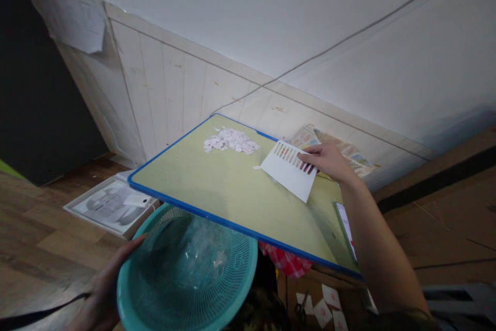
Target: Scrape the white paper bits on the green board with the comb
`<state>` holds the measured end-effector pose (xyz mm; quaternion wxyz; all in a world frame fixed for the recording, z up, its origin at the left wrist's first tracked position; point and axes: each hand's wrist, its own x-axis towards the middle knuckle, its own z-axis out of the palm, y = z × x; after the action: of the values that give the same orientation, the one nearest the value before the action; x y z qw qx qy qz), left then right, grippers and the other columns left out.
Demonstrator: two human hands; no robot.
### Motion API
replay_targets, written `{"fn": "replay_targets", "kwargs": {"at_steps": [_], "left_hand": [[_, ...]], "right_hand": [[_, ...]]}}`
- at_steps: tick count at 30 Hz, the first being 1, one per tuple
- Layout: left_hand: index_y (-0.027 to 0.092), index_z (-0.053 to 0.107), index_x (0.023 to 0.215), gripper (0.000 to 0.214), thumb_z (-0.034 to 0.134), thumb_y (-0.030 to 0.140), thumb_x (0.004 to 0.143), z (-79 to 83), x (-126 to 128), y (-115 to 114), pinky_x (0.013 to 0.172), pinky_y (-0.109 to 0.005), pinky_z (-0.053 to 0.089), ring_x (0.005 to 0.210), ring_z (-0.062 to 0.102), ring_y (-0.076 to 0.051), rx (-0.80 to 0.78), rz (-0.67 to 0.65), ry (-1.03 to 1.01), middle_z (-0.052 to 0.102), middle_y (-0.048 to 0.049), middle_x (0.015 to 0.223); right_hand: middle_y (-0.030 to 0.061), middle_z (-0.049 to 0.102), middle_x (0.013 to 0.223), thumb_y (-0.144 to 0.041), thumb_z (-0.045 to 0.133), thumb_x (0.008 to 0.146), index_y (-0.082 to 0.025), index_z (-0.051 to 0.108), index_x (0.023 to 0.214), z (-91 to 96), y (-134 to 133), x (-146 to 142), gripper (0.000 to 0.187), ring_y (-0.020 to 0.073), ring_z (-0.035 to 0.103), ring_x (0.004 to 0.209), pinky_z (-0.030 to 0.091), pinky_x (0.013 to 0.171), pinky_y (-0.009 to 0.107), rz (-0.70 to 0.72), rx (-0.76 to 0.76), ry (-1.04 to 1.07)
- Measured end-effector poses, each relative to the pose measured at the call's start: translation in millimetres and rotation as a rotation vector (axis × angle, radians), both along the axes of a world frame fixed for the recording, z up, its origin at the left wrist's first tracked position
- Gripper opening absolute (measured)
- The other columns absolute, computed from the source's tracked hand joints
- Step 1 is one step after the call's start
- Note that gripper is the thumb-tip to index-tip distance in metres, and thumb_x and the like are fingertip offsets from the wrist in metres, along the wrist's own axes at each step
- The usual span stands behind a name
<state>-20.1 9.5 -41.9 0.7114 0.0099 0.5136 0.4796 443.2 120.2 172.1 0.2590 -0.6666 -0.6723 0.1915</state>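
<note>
My right hand (329,160) is closed on the upper edge of a white card (290,171) with a row of coloured swatches, held over the yellow-green table (232,196). A heap of small white pieces (232,140) lies on the table to the left of the card, with one loose piece beside the card's corner. At the lower left, my left hand (104,279) grips the rim of a teal plastic basket (246,274), thumb along its edge and the other fingers mostly hidden. Clear, shiny plastic pieces (201,253) lie inside the basket.
A phone (346,230) lies at the table's right edge. A white box (112,204) stands on the floor at left. Scissors (301,310) and several white cards (322,313) are below the table. A cable (321,54) crosses the wall.
</note>
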Motion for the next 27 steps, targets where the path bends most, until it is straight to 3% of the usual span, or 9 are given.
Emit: {"fn": "replay_targets", "kwargs": {"at_steps": [5, 8, 13, 20, 23, 27], "left_hand": [[0.016, 0.079, 0.09, 0.022, 0.078, 0.015, 0.068, 10.9, 3, 0, 0.076, -0.051, 0.065, 0.076, 0.08, -0.041, -0.031, 0.003, -0.014, 0.083, -0.0122, 0.068], [0.015, 0.079, 0.083, 0.013, 0.075, 0.014, 0.071, 17.6, 6, -1, 0.074, -0.05, 0.066, 0.071, 0.08, -0.039, -0.032, 0.028, 0.004, 0.083, -0.0129, 0.067], [0.017, 0.08, 0.088, 0.02, 0.078, 0.014, 0.069, 10.9, 4, -1, 0.076, -0.05, 0.065, 0.072, 0.081, -0.038, 0.007, 0.02, -0.026, 0.085, -0.0113, 0.076], [0.015, 0.079, 0.095, 0.028, 0.079, 0.015, 0.067, 8.7, 3, 0, 0.074, -0.051, 0.066, 0.072, 0.08, -0.039, -0.024, 0.002, -0.034, 0.084, -0.0114, 0.071], [0.017, 0.078, 0.101, 0.037, 0.08, 0.017, 0.064, 6.9, 3, 1, 0.068, -0.049, 0.067, 0.065, 0.08, -0.037, -0.032, 0.028, -0.032, 0.084, -0.0099, 0.072], [0.017, 0.079, 0.096, 0.034, 0.083, 0.019, 0.062, 1.8, 1, 0, 0.064, -0.048, 0.067, 0.061, 0.079, -0.035, -0.019, 0.027, -0.028, 0.085, -0.0104, 0.073]], "right_hand": [[0.0067, 0.077, 0.072, -0.042, 0.07, 0.081, -0.013, 0.082, 0.098, -4.9, 5, -6, 0.035, 0.022, 0.07, 0.059, 0.056, 0.053, 0.029, -0.01, 0.106, -0.011], [0.007, 0.077, 0.069, -0.043, 0.071, 0.081, -0.013, 0.082, 0.098, -4.5, 2, -3, 0.036, 0.0222, 0.07, 0.057, 0.055, 0.051, 0.03, -0.044, 0.071, 0.021], [0.0084, 0.077, 0.07, -0.043, 0.073, 0.079, -0.013, 0.082, 0.094, -4.3, -6, 5, 0.034, 0.0227, 0.07, 0.058, 0.057, 0.053, 0.031, -0.051, 0.007, 0.056], [0.0096, 0.077, 0.071, -0.045, 0.073, 0.081, -0.01, 0.082, 0.096, -6.5, -8, -3, 0.039, 0.0212, 0.07, 0.058, 0.056, 0.053, 0.029, -0.02, 0.021, 0.031], [0.0087, 0.077, 0.07, -0.047, 0.073, 0.081, -0.01, 0.082, 0.097, -1.5, -13, -5, 0.041, 0.0211, 0.071, 0.058, 0.056, 0.053, 0.028, 0.043, -0.035, 0.043], [0.0069, 0.077, 0.071, -0.05, 0.074, 0.082, -0.015, 0.082, 0.099, 12.3, -26, -3, 0.041, 0.0201, 0.07, 0.058, 0.058, 0.055, 0.029, 0.128, -0.134, 0.052]]}}
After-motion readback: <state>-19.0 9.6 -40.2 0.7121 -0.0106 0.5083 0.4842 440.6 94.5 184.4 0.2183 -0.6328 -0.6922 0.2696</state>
